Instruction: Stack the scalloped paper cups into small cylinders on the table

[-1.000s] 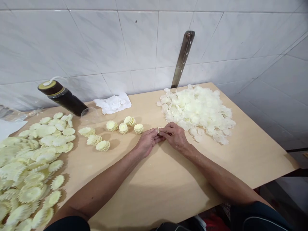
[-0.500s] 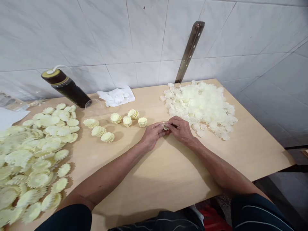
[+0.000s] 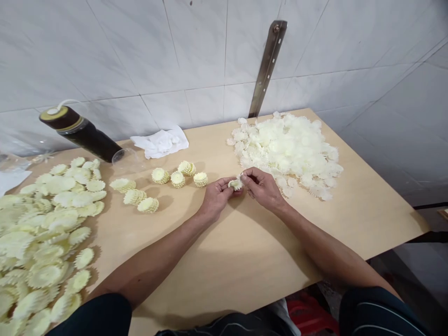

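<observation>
Left hand [image 3: 214, 198] holds a pale scalloped rosette [image 3: 235, 185] — more exposed than half a second ago; right hand [image 3: 264, 189] pinches its far-right edge — shaping apparently unfinished.

Dark bottle [image 3: 89, 139], crumpled white tissue [image 3: 160, 142], slotted metal bracket [image 3: 266, 70], tiled wall [image 3: 199, 51].

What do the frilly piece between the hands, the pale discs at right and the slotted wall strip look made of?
Frilly piece: perhaps plastic or stiff fabric, pale and matte; too small to tell.
Pale discs: maybe thin plastic or sheer cloth; single ones at the pile's edge look translucent.
Slotted strip: likely metal, dull grey-brown, with neat slots and a faint sheen.
</observation>
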Demonstrator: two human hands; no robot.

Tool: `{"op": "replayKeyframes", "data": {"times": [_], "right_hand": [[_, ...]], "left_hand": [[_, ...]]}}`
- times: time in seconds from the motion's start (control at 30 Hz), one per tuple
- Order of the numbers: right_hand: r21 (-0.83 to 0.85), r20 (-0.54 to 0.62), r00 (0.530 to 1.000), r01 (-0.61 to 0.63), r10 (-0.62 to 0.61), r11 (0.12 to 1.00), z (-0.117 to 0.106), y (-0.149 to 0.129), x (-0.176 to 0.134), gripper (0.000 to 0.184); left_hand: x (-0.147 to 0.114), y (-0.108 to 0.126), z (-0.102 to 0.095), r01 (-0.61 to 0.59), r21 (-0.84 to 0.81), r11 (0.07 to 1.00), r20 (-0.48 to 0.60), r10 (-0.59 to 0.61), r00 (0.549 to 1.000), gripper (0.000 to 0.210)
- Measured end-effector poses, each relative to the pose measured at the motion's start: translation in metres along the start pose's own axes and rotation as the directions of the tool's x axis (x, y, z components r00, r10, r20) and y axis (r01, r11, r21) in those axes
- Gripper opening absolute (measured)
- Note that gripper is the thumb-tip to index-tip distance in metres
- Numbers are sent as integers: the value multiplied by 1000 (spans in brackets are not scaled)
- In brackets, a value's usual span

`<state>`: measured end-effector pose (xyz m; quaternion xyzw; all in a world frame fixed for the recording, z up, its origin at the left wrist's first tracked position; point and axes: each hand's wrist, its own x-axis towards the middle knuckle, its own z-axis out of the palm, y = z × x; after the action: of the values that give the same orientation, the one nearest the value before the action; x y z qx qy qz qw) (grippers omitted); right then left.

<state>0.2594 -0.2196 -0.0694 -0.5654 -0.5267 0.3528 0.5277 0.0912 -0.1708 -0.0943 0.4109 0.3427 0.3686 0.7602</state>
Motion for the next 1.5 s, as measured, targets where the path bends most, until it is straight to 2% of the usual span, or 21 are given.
{"op": "replayKeyframes", "data": {"times": [0.1, 0.2, 0.33, 0.47, 0.57, 0.63, 0.7, 0.77, 0.8, 0.87, 0.93, 1.03, 1.13, 1.23, 1.33, 1.5], "right_hand": [[342, 2, 991, -126, 134, 931, -6, -11, 3, 38], [529, 52, 980, -189, 191, 827, -16, -21, 7, 41], [610, 133, 965, -259, 225, 749, -26, -26, 8, 37], [603, 132, 967, -254, 219, 757, -27, -27, 8, 36], [537, 98, 976, -218, 197, 815, -27, -26, 9, 35], [433, 58, 985, -169, 160, 885, -29, -23, 10, 35], [232, -16, 996, -87, 93, 969, -35, -19, 11, 33], [-94, -93, 995, 31, -40, 995, -46, -16, 11, 27], [-268, -105, 987, 90, -122, 959, -52, -16, 11, 23], [-544, -74, 965, 174, -253, 821, -63, -17, 10, 20], [-670, -43, 947, 209, -318, 712, -68, -20, 8, 22], [-665, -27, 926, 265, -377, 698, -57, -22, 2, 22], [-586, 92, 908, 381, -409, 715, -29, -18, -5, 19], [-607, 187, 897, 425, -399, 671, -9, -7, -8, 22], [-631, 209, 906, 412, -367, 657, -5, 4, -6, 21], [-578, 166, 915, 392, -368, 716, -7, 14, -4, 16]], "left_hand": [[0, -1, -2, -8, -11, 1000, 5, 8, 1000, 39], [-1, -1, -2, 0, 0, 1000, 26, 0, 1000, 40], [-1, -1, -3, 9, 26, 1000, 38, -10, 999, 40], [-2, 2, -4, 22, 18, 1000, 64, -23, 998, 40], [-4, 6, -3, 44, 0, 999, 66, -44, 997, 42], [-5, 9, -3, 55, -10, 998, 70, -54, 996, 43], [-5, 10, -3, 66, -16, 998, 83, -65, 994, 42], [-5, 11, -3, 79, -29, 996, 96, -76, 993, 41], [-5, 11, -3, 87, -39, 995, 95, -83, 992, 39], [-4, 10, -3, 102, -59, 993, 85, -97, 992, 36], [-4, 10, -3, 109, -68, 992, 76, -104, 992, 34], [-4, 10, -2, 101, -67, 993, 85, -95, 992, 35], [-5, 11, -2, 82, -57, 995, 120, -75, 990, 37], [-7, 12, -2, 80, -46, 996, 165, -71, 984, 38], [-7, 14, -2, 99, -74, 992, 189, -83, 978, 36], [-5, 14, -2, 111, -153, 982, 171, -84, 982, 36]]}}
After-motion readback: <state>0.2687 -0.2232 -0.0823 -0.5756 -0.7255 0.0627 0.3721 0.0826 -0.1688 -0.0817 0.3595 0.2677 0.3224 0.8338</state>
